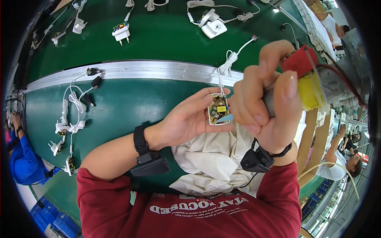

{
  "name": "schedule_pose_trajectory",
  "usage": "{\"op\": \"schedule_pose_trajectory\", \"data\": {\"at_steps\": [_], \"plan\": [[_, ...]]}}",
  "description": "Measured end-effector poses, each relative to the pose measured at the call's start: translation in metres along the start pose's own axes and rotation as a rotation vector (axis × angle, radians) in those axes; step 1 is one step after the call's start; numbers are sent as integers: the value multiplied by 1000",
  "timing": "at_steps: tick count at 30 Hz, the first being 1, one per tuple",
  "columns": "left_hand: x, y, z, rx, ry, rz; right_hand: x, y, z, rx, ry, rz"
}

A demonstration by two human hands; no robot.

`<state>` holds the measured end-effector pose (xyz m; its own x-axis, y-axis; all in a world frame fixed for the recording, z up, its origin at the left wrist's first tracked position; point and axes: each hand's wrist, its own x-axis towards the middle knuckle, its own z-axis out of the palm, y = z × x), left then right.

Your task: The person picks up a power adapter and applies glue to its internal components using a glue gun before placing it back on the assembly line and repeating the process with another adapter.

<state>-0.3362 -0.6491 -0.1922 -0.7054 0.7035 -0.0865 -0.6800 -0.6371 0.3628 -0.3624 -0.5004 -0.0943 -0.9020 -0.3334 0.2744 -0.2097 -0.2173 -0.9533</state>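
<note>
My left hand (178, 122) is closed around the edges of an opened white power adapter (217, 111), holding it with its circuit board and small yellow-wrapped transformer facing up. A white cable leads from the adapter's far end to a bundled coil (228, 65). In my right hand (264, 97) is a thick grey dispensing tool (311, 92) with a yellow band and a red part near the finger. Its tapered light-blue nozzle tip reaches over the lower right of the board; whether it touches is unclear. My fingers hide part of the tool's body.
Opened adapters with coiled cables (77, 103) lie on the green bench at left. More adapters (121, 32) rest beyond a metal rail (151, 70). White cloth (210, 158) lies before me. Other people sit at far left and right, and blue bins (51, 216) stand at lower left.
</note>
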Motion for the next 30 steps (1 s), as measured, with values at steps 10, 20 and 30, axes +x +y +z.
{"op": "schedule_pose_trajectory", "data": {"at_steps": [10,20,30], "plan": [[1,-3,6,-57,17,-25,-3,-1,-2,-6,29,8],[12,-4,11,141,72,-96,-6,-11,-17,31,-14,-37],[189,14,43,1620,-272,685,-27,-14,-25,153,1,70]]}}
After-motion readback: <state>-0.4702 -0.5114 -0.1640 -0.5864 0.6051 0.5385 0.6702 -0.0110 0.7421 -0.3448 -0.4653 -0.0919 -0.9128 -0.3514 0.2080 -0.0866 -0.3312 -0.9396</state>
